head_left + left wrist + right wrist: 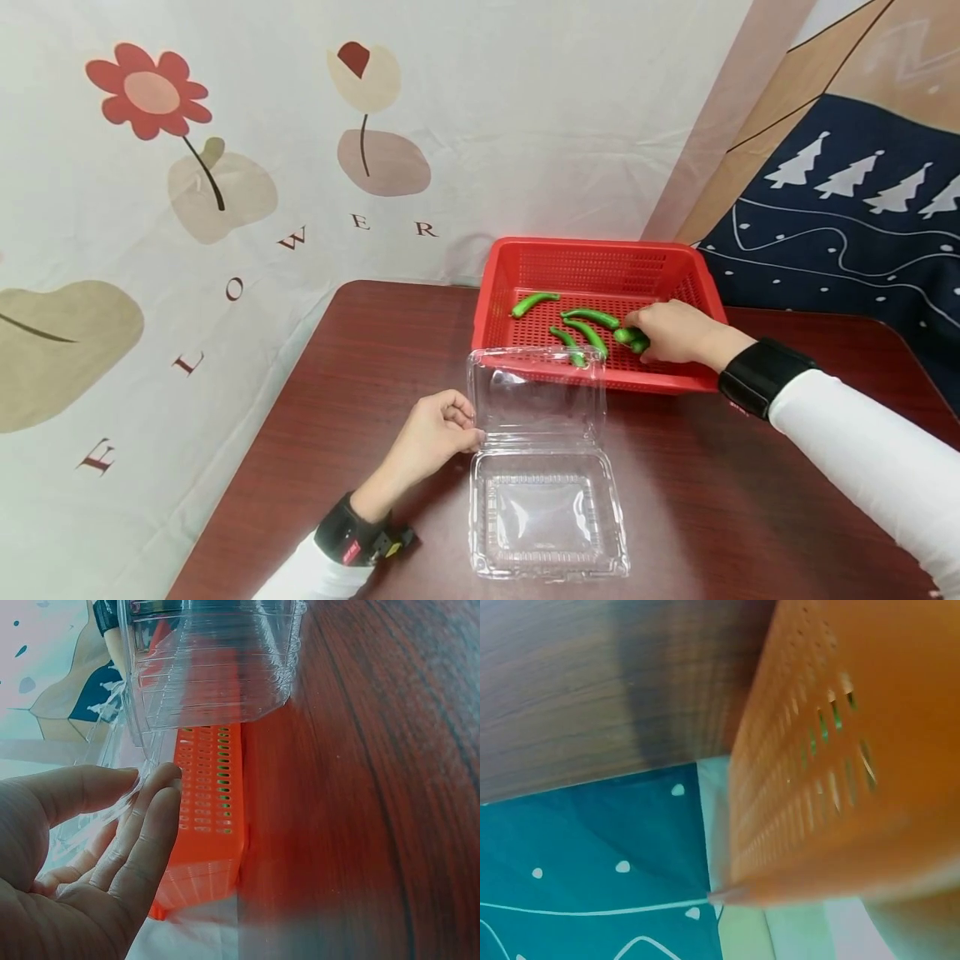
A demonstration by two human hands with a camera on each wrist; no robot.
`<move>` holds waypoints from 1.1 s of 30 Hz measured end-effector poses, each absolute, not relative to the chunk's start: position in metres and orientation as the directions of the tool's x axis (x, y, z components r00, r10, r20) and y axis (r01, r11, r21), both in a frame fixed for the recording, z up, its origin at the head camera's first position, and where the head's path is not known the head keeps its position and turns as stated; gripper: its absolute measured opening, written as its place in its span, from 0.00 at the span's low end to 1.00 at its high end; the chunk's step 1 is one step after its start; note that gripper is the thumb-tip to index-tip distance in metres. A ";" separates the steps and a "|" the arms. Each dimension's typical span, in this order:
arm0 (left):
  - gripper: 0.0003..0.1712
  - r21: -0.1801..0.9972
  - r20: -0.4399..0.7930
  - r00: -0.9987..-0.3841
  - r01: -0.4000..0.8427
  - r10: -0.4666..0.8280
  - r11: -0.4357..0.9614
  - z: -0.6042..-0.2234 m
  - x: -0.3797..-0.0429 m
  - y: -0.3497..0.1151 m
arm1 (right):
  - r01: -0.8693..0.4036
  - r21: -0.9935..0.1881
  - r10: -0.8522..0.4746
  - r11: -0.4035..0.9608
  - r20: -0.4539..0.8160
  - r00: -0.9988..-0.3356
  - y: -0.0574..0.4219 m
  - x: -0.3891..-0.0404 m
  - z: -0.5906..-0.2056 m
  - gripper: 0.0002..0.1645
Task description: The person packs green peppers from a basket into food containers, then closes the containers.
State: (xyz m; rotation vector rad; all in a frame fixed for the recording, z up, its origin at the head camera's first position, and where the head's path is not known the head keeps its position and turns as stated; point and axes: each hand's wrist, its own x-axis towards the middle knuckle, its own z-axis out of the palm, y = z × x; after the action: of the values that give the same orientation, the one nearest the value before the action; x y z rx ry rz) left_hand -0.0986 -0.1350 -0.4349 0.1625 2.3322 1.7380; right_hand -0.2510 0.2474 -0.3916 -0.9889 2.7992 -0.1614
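A clear plastic clamshell box point(546, 517) lies opened out on the table, its lid point(536, 400) raised towards the basket. In the head view my left hand point(438, 429) is at the lid's left side, near the hinge. The left wrist view shows that hand point(97, 847) pinching the clear edge between thumb and fingers. Inside a red plastic basket point(483, 308), my right hand point(678, 333) grips green chili peppers point(628, 336) by the right wall. More green peppers point(592, 317) lie on the basket floor. In the right wrist view the basket wall hides my right fingers.
The basket stands at the back of the dark red wooden table point(360, 358), behind the box. A pale curtain point(300, 100) with flower prints hangs behind and to the left. Dark blue cloth point(847, 225) with white trees hangs at the right.
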 end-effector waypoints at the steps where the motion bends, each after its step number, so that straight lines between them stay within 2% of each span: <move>1: 0.12 0.955 -0.115 -0.968 -0.046 0.224 0.292 -0.435 -0.099 -0.135 | -0.608 -0.164 -0.627 0.777 -0.113 -0.771 0.247 -0.251 -0.389 0.28; 15: 0.13 0.955 -0.128 -0.968 -0.061 0.218 0.291 -0.433 -0.098 -0.137 | -0.532 -0.228 -0.555 0.815 -0.044 -0.831 0.247 -0.234 -0.354 0.29; 23: 0.13 0.954 -0.115 -0.969 -0.046 0.218 0.298 -0.433 -0.098 -0.137 | -0.549 -0.247 -0.550 0.799 0.070 -0.832 0.246 -0.218 -0.345 0.24; 29: 0.13 0.954 -0.121 -0.970 -0.055 0.212 0.296 -0.434 -0.099 -0.138 | -0.546 -0.282 -0.526 0.789 0.148 -0.837 0.240 -0.198 -0.336 0.33; 33: 0.13 0.954 -0.133 -0.970 -0.070 0.204 0.292 -0.435 -0.099 -0.138 | -0.531 -0.322 -0.502 0.784 0.176 -0.847 0.234 -0.184 -0.330 0.33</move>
State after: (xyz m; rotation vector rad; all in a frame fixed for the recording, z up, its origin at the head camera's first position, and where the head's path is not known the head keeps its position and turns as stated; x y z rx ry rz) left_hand -0.0989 -0.1378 -0.4348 0.1240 2.3303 1.7393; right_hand -0.1836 0.2342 -0.3304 -0.8832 3.0425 -0.5877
